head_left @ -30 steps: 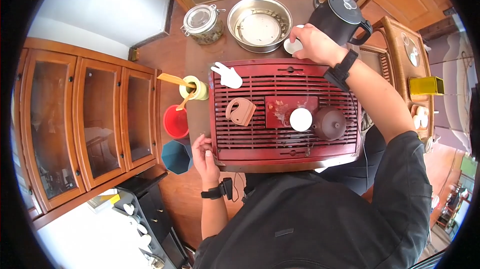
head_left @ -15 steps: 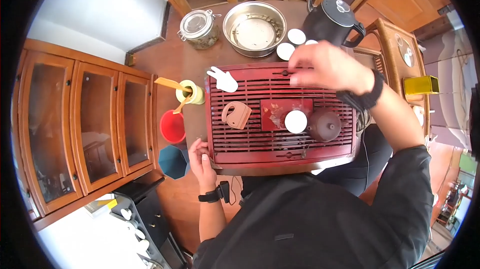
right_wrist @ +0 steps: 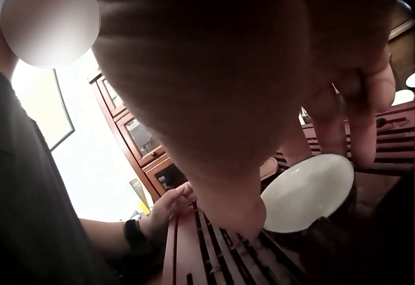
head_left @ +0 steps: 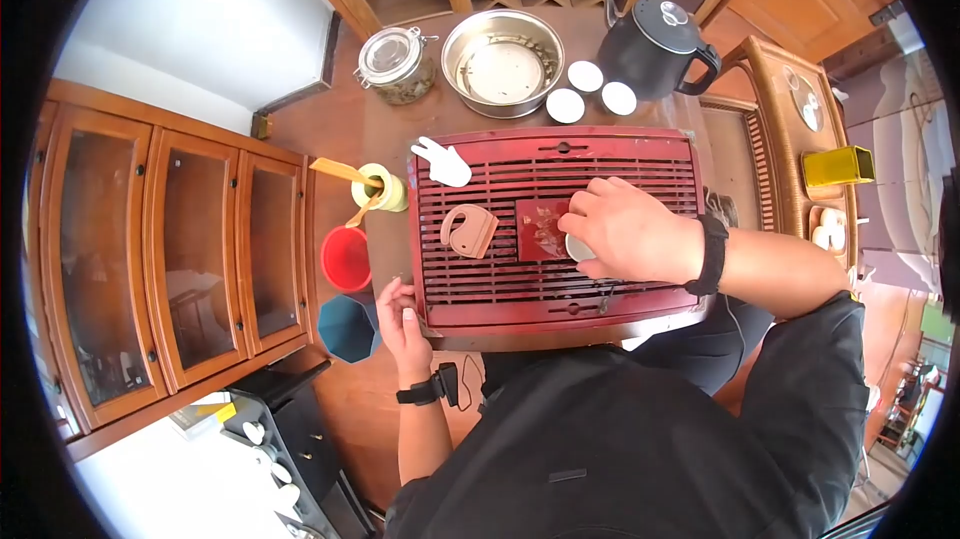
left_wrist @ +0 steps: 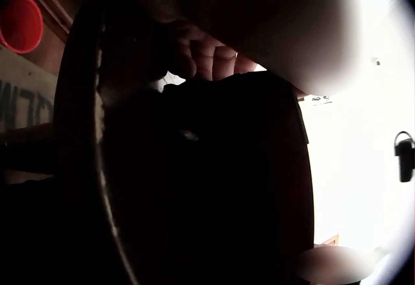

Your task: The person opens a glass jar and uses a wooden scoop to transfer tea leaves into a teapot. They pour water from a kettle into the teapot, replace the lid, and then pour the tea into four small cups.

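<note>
In the head view my right hand [head_left: 630, 231] is over the tea tray [head_left: 560, 146], its thumb and fingers at opposite sides of a white cup [head_left: 577, 249]. The right wrist view shows the cup's pale inside [right_wrist: 310, 194] between thumb and fingertips. That hand covers the brown teapot, whose dark spout [right_wrist: 318, 230] shows close to the cup. A red panel [head_left: 538, 229] lies under the fingers. My left hand [head_left: 404, 329] rests by the tray's front left corner, fingers loosely bent and holding nothing. A white hand-shaped figure [head_left: 445, 164] and a brown elephant-like figure [head_left: 470, 232] sit on the slats.
Behind the tray stand three white cups [head_left: 586, 77], a black kettle [head_left: 655, 49], a steel bowl [head_left: 503, 59] and a lidded glass jar [head_left: 395, 69]. Left of the tray are a pale green holder with wooden tools [head_left: 393, 191], a red bin [head_left: 346, 257] and a blue-green bin [head_left: 348, 327].
My right hand has let go of a white cup by the kettle, leaving three there, and come back over the tray to the cup beside the teapot. The left hand stays put.
</note>
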`<action>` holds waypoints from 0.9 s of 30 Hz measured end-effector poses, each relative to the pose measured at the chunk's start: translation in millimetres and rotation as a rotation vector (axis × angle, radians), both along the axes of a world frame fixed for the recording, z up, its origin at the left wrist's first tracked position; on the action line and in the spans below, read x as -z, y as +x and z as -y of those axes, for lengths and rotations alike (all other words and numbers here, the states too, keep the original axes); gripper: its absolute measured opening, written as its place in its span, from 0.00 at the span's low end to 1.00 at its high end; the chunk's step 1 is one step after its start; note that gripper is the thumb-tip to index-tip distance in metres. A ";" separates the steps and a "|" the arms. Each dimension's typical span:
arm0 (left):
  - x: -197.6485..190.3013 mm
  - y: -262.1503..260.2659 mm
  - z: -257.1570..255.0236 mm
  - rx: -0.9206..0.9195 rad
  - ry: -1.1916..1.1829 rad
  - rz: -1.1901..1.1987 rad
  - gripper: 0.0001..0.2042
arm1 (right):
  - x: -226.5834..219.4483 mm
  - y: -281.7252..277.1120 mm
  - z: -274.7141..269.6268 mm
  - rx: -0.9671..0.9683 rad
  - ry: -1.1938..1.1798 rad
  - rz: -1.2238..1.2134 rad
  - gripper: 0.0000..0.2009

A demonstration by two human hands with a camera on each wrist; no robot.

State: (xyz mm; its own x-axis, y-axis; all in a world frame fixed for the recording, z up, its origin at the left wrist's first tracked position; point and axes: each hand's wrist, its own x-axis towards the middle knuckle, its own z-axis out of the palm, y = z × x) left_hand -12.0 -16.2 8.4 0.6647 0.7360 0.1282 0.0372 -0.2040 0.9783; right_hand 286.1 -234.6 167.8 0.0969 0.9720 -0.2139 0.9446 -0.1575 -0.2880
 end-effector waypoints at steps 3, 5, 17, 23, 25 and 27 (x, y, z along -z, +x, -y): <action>0.5 -1.6 -0.8 0.007 0.000 -0.012 0.20 | 4.0 2.1 0.7 0.017 -0.012 -0.066 0.21; -3.7 1.2 1.2 0.001 0.006 -0.012 0.20 | 4.2 11.9 3.7 0.087 0.136 -0.173 0.22; -3.0 1.0 -0.1 0.007 0.025 -0.032 0.21 | 21.0 141.1 38.2 0.809 0.271 0.038 0.24; -1.3 0.9 -0.5 0.007 0.021 -0.030 0.21 | 45.7 148.0 40.7 0.922 0.217 0.027 0.25; -2.8 2.5 -0.2 0.010 0.023 -0.032 0.21 | 51.6 151.5 41.2 0.936 0.182 0.012 0.25; -6.5 2.9 0.5 0.008 0.034 -0.052 0.21 | 57.6 155.7 42.3 0.952 0.132 -0.018 0.25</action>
